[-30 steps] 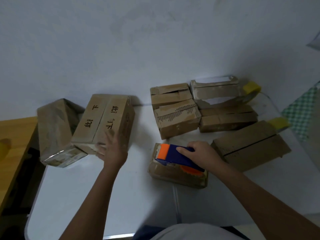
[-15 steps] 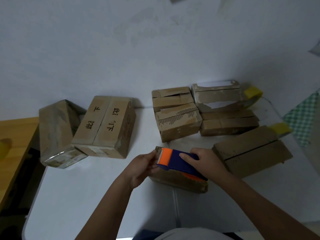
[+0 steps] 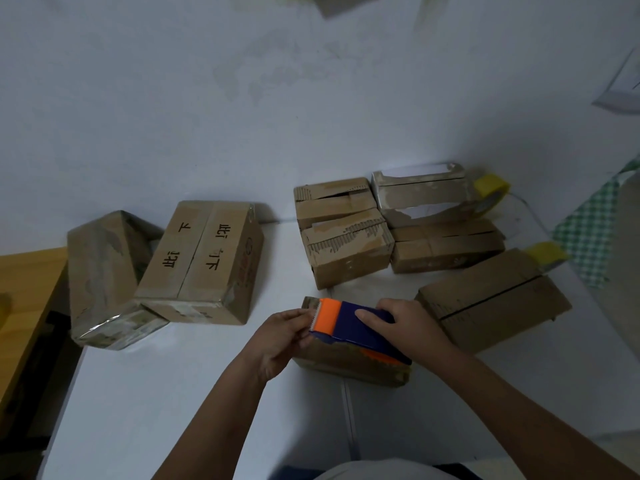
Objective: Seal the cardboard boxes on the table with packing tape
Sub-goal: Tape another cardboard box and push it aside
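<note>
Both hands on a tape dispenser over a small box

The right hand (image 3: 408, 323) grips the blue-and-orange tape dispenser (image 3: 349, 325) atop a small cardboard box (image 3: 349, 367); the left hand (image 3: 280, 336) pinches at its orange end.

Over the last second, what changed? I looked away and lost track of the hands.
The left hand let go of the big printed box and came right to the orange end of the tape dispenser, where its fingers now pinch. The right hand kept its grip on the dispenser, which stayed on the small box. The other boxes did not move.
</note>
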`<state>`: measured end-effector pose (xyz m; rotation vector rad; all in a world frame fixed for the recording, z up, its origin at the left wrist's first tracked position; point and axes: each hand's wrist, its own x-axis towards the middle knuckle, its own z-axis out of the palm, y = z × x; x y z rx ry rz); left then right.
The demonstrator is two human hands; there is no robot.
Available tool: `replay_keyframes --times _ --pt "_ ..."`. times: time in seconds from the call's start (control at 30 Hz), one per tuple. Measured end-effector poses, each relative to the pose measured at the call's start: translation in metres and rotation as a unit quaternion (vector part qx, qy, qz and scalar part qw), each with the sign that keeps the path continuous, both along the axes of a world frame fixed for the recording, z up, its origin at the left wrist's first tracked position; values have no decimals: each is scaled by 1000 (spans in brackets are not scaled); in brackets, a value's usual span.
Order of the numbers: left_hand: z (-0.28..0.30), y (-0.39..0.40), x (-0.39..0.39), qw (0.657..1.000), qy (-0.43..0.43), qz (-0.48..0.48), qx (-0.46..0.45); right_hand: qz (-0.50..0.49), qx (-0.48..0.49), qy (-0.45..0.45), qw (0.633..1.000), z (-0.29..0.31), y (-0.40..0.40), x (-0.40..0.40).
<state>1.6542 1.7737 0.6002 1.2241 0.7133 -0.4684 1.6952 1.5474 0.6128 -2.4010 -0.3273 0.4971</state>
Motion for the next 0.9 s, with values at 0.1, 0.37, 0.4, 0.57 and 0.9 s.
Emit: replay_keyframes --times 0.1,0.37,0.4,0.57,0.9 --pt "0 -1 0 1000 -11 -4 -1 6 -7 -13 1000 7 -2 1" --pt "0 13 4 997 -63 43 30 40 -28 -21 999 30 -11 8" --pt "0 21 4 994 -64 73 40 42 -37 -22 998 32 -17 9" --pt "-9 61 0 986 -54 112 111 55 -92 -49 993 33 -36 14" --pt "-46 58 4 988 -26 93 124 34 -143 -38 988 11 -28 10"
